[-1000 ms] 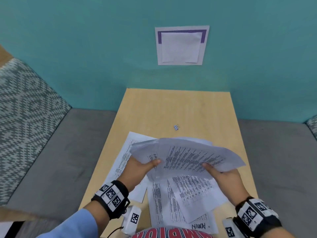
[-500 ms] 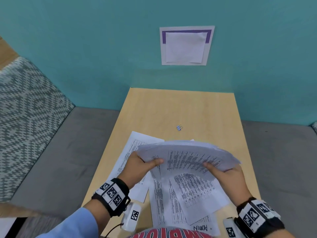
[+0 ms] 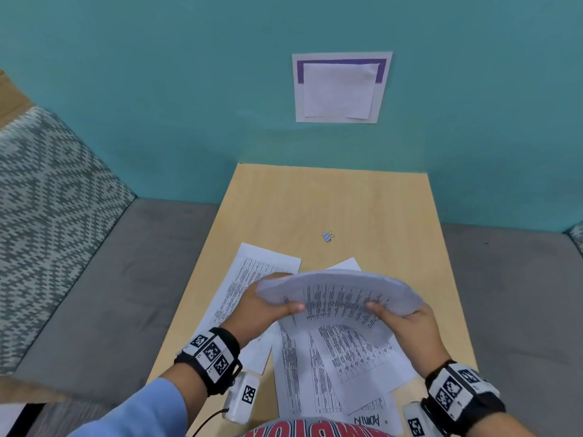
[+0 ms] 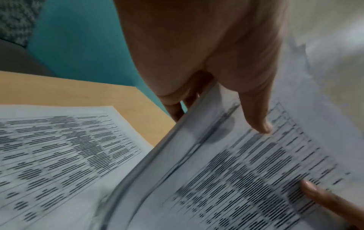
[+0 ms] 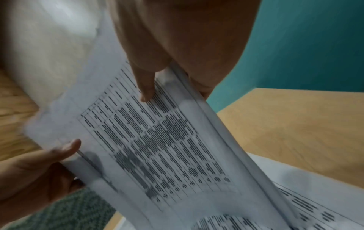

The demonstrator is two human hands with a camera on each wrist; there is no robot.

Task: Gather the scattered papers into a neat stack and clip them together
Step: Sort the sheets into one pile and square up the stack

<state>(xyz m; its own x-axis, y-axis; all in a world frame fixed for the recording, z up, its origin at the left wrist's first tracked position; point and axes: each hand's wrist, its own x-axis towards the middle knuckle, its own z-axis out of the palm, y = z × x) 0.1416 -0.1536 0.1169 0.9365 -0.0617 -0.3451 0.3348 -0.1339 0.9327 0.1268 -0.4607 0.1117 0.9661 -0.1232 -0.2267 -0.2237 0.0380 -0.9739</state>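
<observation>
A bundle of printed sheets hangs bowed above the wooden table. My left hand pinches its left edge, thumb on the printed face. My right hand pinches the right edge the same way. In the left wrist view the left thumb presses the bundle. The right wrist view has the right thumb on the bundle. More sheets lie scattered on the table under my hands, and one sheet lies to the left. A small binder clip lies farther back on the table.
A teal wall rises behind the table, with a white and purple notice pinned on it. Grey bench seats flank the table on both sides. A patterned cushion stands at the left.
The held bundle has tilted up and squared into a tighter, arched stack between both hands. The view has shifted slightly.
</observation>
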